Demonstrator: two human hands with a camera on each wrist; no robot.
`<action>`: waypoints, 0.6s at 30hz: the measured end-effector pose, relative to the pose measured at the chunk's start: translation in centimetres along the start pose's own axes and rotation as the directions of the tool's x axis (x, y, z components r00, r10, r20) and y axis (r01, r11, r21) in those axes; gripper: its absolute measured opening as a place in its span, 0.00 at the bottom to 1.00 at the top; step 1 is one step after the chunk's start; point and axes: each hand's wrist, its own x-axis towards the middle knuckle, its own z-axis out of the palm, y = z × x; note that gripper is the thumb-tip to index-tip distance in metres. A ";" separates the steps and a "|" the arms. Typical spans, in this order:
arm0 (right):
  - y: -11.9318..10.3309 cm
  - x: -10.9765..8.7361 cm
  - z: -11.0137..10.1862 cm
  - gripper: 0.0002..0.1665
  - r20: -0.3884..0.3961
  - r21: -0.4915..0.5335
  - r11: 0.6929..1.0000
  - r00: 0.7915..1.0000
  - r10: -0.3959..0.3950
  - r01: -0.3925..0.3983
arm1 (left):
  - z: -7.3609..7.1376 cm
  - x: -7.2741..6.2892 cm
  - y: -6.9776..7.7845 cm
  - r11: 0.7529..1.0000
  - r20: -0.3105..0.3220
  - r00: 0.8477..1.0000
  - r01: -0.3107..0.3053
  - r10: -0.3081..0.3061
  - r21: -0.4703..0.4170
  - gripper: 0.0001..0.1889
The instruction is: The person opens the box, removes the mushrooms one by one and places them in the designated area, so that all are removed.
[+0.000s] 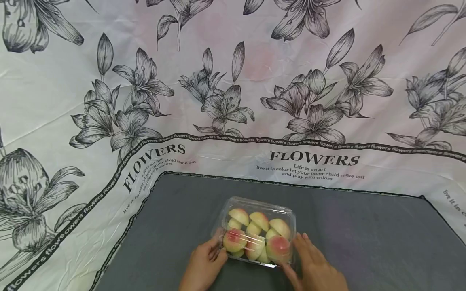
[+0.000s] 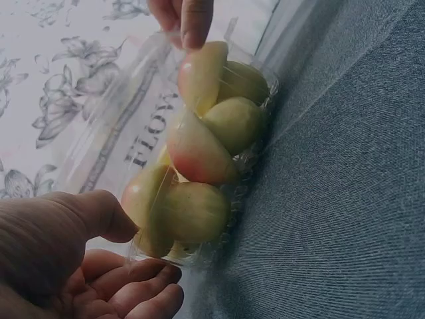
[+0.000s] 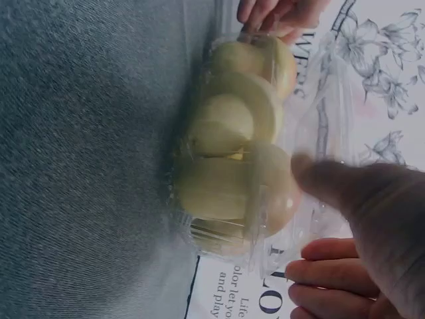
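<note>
A clear plastic clamshell box (image 1: 260, 208) stands on the grey surface in the head view. Inside are several pale yellow-green fruits (image 1: 255, 242) with red blush, resembling peaches; their exact kind is unclear. In the wrist views a clear lid (image 3: 332, 113) rises past the fruits. My left hand (image 1: 205, 260) grips the box's left front corner, its thumb (image 2: 109, 216) on the edge and fingers curled below. My right hand (image 1: 314, 264) is at the right side, fingers fairly straight along the wall. Its thumb (image 3: 325, 176) is blurred near the rim, and contact is hard to tell.
The dark grey surface (image 1: 174, 222) spreads around the box on both sides. A white cloth with black flower drawings and printed words (image 1: 314, 158) borders it at the back and sides.
</note>
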 end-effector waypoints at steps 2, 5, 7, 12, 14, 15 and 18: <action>0.3 0.2 0.1 0.42 -0.061 0.004 0.999 0.997 -0.041 0.041 | 0.0 0.0 0.0 1.000 0.001 1.000 -0.007 0.007 0.000 0.33; 0.5 0.6 0.1 0.40 -0.133 0.022 0.997 0.989 -0.066 0.070 | 0.0 0.0 0.0 1.000 0.000 1.000 -0.005 0.005 -0.001 0.34; 0.5 0.9 0.0 0.38 -0.161 0.030 0.997 0.985 -0.066 0.072 | 0.0 0.0 0.1 1.000 0.003 1.000 0.003 -0.003 -0.003 0.34; 0.5 1.9 -0.7 0.32 -0.151 0.058 0.997 0.988 -0.033 0.043 | 0.0 0.0 0.2 0.999 -0.001 0.999 0.039 -0.039 0.022 0.33; 0.7 2.5 -1.1 0.29 -0.139 0.069 0.997 0.990 -0.032 0.042 | 0.1 -0.1 0.2 0.999 -0.016 0.999 0.029 -0.029 0.046 0.33; 0.9 2.8 -1.2 0.29 -0.144 0.068 0.996 0.989 -0.042 0.052 | 0.1 -0.2 0.3 0.998 -0.028 0.999 0.020 -0.018 0.055 0.33; 1.6 3.5 -1.5 0.26 -0.160 0.084 0.994 0.985 -0.061 0.075 | 0.4 -0.4 0.4 0.998 -0.055 0.998 -0.007 0.011 0.065 0.33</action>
